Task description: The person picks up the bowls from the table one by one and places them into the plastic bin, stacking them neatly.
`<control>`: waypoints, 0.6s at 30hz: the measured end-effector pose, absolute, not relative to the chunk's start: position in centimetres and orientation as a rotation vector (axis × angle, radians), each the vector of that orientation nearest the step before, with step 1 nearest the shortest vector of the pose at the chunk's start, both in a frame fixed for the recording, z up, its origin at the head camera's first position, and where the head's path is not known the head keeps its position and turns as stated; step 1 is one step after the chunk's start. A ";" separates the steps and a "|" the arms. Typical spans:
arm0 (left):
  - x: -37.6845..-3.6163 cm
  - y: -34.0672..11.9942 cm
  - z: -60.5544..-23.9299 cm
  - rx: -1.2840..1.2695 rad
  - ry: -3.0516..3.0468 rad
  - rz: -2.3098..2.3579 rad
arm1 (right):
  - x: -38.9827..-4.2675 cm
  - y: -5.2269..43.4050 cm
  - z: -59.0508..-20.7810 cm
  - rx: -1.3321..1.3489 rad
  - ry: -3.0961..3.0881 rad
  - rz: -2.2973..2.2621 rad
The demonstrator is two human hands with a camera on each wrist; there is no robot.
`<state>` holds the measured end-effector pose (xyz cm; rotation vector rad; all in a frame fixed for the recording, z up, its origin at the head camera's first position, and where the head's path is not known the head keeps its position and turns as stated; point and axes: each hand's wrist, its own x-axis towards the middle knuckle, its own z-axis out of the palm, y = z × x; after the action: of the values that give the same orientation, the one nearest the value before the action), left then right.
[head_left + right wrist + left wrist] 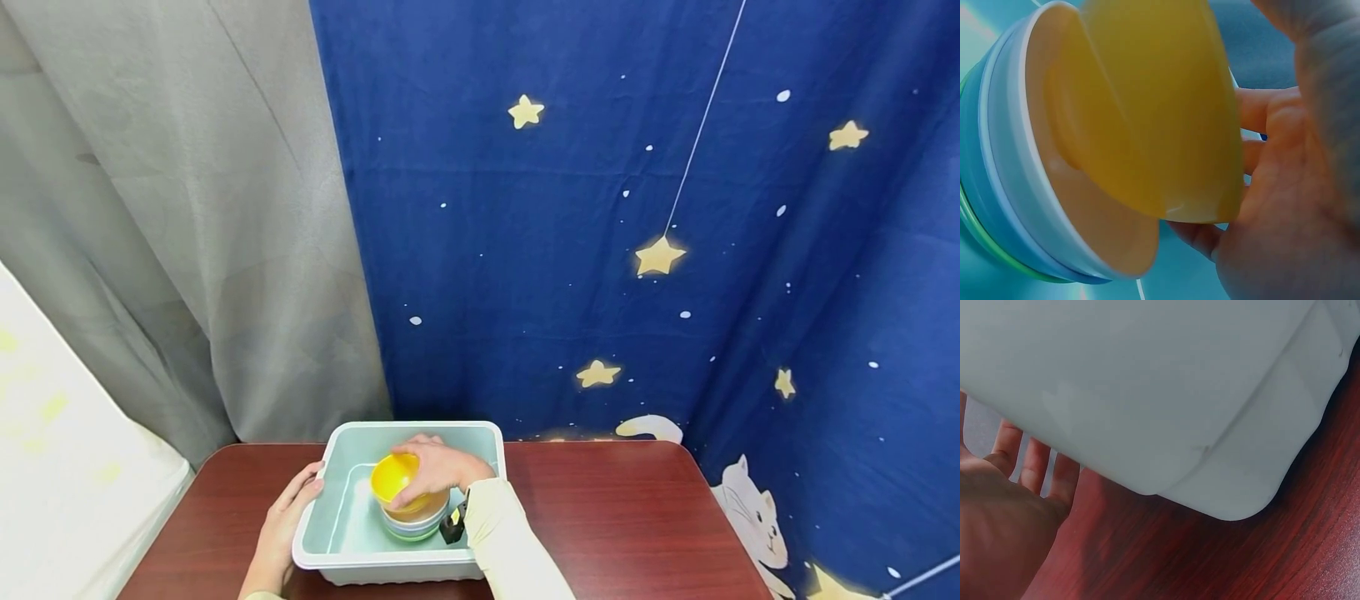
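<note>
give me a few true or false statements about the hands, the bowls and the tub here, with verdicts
1. The right hand grips a yellow bowl. True.
2. The yellow bowl sits flat and level in the stack of bowls. False: it is tilted, one side raised off the bowl beneath.
3. The left hand rests against the outer left side of the pale tub. True.
4. The stack stands on the bare red-brown table, beside the tub. False: it stands inside the tub.
5. The left hand holds a bowl. False: it holds no bowl and only touches the tub.
</note>
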<state>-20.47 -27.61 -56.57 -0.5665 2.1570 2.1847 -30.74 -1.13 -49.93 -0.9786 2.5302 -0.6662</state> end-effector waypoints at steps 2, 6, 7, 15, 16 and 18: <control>-20.4 -27.6 -56.5 -0.563 2.160 2.181 | -30.8 -1.1 -50.1 -0.973 2.527 -0.664; -20.3 -27.5 -56.5 -0.556 2.160 2.189 | -30.8 -1.1 -50.3 -0.950 2.532 -0.643; -20.4 -27.5 -56.5 -0.553 2.161 2.191 | -30.8 -1.0 -50.3 -0.944 2.534 -0.636; -20.5 -27.6 -56.5 -0.558 2.201 2.164 | -30.7 -0.9 -50.4 -0.903 2.525 -0.615; -20.5 -27.6 -56.5 -0.553 2.204 2.163 | -30.7 -0.9 -50.4 -0.903 2.525 -0.609; -20.4 -27.6 -56.5 -0.548 2.202 2.164 | -30.7 -0.9 -50.4 -0.903 2.525 -0.599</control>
<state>-20.41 -27.58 -56.54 -0.5476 2.2017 2.1643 -30.70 -0.91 -50.41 -0.9026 2.5250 -0.5988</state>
